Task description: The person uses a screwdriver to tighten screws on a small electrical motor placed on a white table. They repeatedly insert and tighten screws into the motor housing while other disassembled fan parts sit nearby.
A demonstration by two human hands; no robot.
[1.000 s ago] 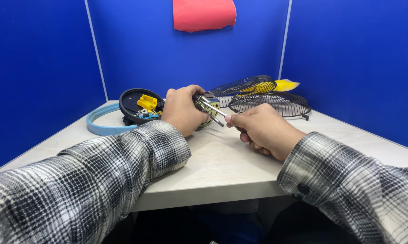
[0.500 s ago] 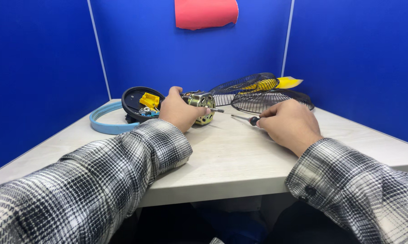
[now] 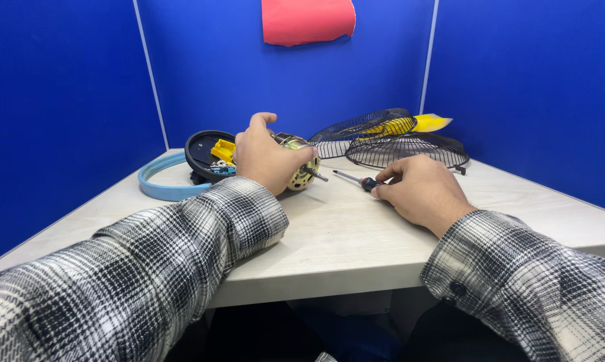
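Blue partition walls enclose our pale wood-grain surface (image 3: 356, 234). Our left hand (image 3: 265, 157) wraps closed around one brassy cylindrical fan motor (image 3: 301, 167); our right hand (image 3: 420, 191) pinches one black-handled screwdriver (image 3: 356, 179). Two black wire fan grilles (image 3: 406, 149) lie behind.

Motor (image 3: 301, 167): metal, brassy sheen, shaft bare steel. Screwdriver (image 3: 353, 179): shiny metal shank, dark matt plastic handle. Fan grilles (image 3: 410, 149): thin black wire, slight gloss. Round housing (image 3: 203, 151): black plastic, glossy, yellow plastic part inside. Ring (image 3: 156, 190): pale blue plastic, smooth. Table (image 3: 356, 234): light wood-grain laminate, matt. Sleeves (image 3: 202, 234): soft checked cloth.
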